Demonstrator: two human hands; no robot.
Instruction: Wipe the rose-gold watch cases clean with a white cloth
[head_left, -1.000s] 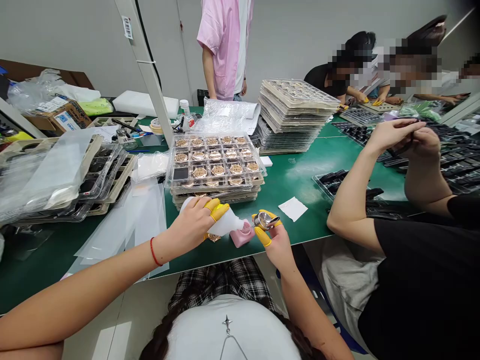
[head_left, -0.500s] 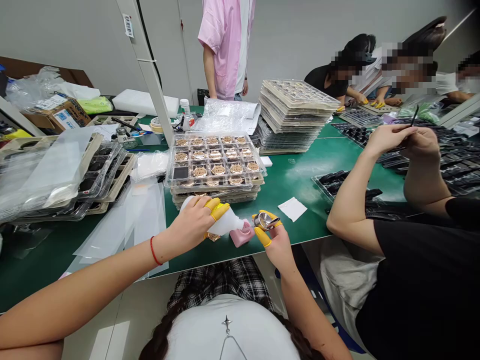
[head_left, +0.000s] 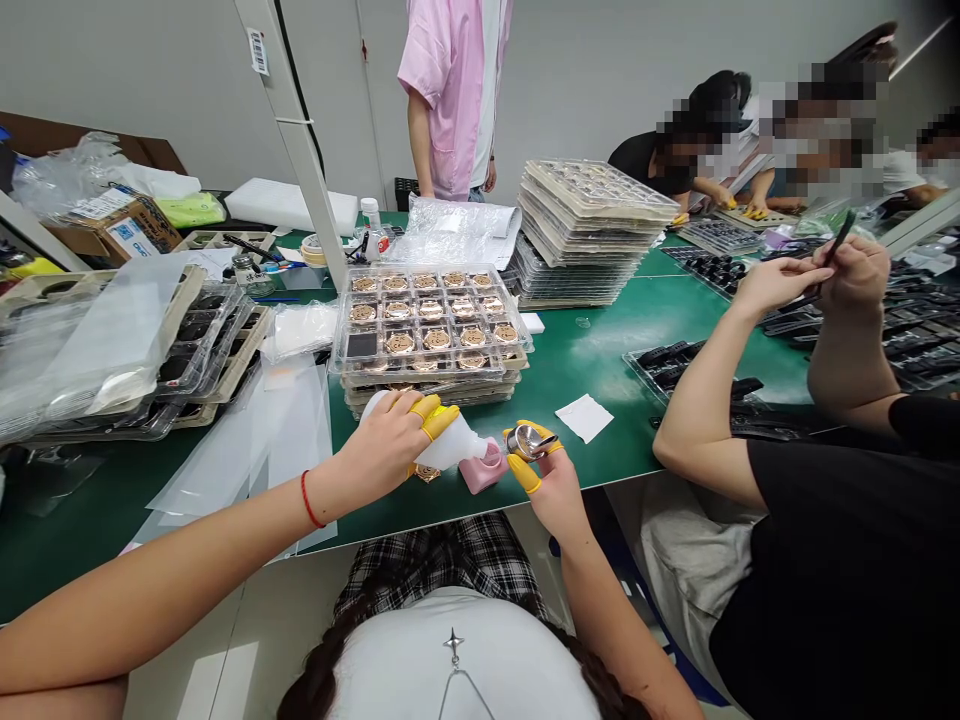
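Wrapped round the white bottle (head_left: 450,443), yellow-covered fingers of the left hand (head_left: 390,440) hold it tilted, prob. so its tip faces the small metal cup (head_left: 524,441). This cup is pinched by the right hand (head_left: 559,497), maybe for steadiness; its inside I can't make out. Pink holder (head_left: 480,474) sits betw. hands. Gold disc (head_left: 427,473) is partly hidden. Farther, clear tray (head_left: 345,365) tops a stack, w/ similar discs inside.
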